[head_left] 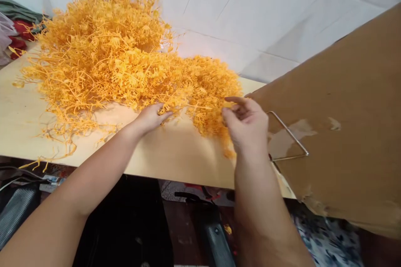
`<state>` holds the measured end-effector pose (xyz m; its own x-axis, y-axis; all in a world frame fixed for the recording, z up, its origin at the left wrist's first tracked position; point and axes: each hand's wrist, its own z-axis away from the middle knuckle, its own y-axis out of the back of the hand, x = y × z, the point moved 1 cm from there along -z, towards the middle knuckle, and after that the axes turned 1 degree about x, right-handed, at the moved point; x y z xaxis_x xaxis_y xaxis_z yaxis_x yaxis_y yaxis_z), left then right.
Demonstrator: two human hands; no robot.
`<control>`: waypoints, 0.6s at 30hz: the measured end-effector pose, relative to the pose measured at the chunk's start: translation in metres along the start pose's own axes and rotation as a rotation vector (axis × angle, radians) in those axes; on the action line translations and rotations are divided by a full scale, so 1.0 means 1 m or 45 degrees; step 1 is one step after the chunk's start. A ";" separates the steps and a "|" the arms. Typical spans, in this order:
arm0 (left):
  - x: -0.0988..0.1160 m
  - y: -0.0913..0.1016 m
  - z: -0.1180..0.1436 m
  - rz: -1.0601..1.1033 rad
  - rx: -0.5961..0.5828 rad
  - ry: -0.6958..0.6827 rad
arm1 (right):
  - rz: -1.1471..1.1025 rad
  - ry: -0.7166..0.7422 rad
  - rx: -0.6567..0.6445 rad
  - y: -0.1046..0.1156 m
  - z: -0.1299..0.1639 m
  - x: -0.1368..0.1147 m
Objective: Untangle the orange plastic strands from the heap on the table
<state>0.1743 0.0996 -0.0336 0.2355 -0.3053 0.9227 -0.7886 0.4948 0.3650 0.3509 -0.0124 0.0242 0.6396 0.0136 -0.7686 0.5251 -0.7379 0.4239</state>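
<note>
A large heap of orange-yellow plastic flower sprigs with thin branching stems covers much of the pale tabletop. My left hand is at its front edge, thumb and fingers closed on one orange plastic sprig, whose stem points to the right. A smaller, denser pile of the same orange pieces lies to the right. My right hand is beside that pile, its thumb and index finger slightly apart and its other fingers curled. I see nothing held between them.
A big cardboard box with a bent metal wire loop stands close on the right. Behind the table is a white tiled wall. Red and green cloth lies at the far left. Dark ridged objects show below the front edge.
</note>
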 end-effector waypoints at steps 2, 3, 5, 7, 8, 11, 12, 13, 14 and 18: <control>0.002 -0.002 0.000 -0.165 0.027 -0.028 | 0.031 -0.192 0.092 0.009 -0.014 0.024; 0.003 -0.002 0.000 -0.207 0.037 -0.032 | 0.063 -0.255 0.125 0.011 -0.018 0.033; 0.005 -0.002 0.001 -0.275 0.047 -0.038 | 0.100 -0.331 0.164 0.012 -0.024 0.045; 0.008 -0.002 0.002 -0.348 0.052 -0.034 | 0.049 -0.358 0.182 0.008 -0.029 0.052; 0.009 -0.002 0.003 -0.389 0.051 -0.026 | 0.007 -0.365 0.195 0.006 -0.031 0.054; 0.012 -0.001 0.005 -0.495 0.039 -0.009 | -0.005 -0.334 0.252 0.003 -0.038 0.060; 0.013 -0.001 0.005 -0.519 0.037 -0.009 | 0.044 -0.315 0.273 0.003 -0.040 0.062; 0.013 -0.001 0.006 -0.536 0.035 -0.012 | 0.099 -0.304 0.284 0.004 -0.043 0.063; 0.014 -0.001 0.006 -0.546 0.030 -0.015 | 0.158 -0.295 0.283 0.005 -0.045 0.064; 0.016 0.000 0.006 -0.587 -0.012 -0.004 | 0.500 -0.269 0.293 0.009 -0.050 0.062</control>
<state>0.1746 0.0902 -0.0192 0.5587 -0.4976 0.6636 -0.5970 0.3141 0.7382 0.4232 0.0156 0.0039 0.6241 -0.4145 -0.6623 0.1144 -0.7900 0.6023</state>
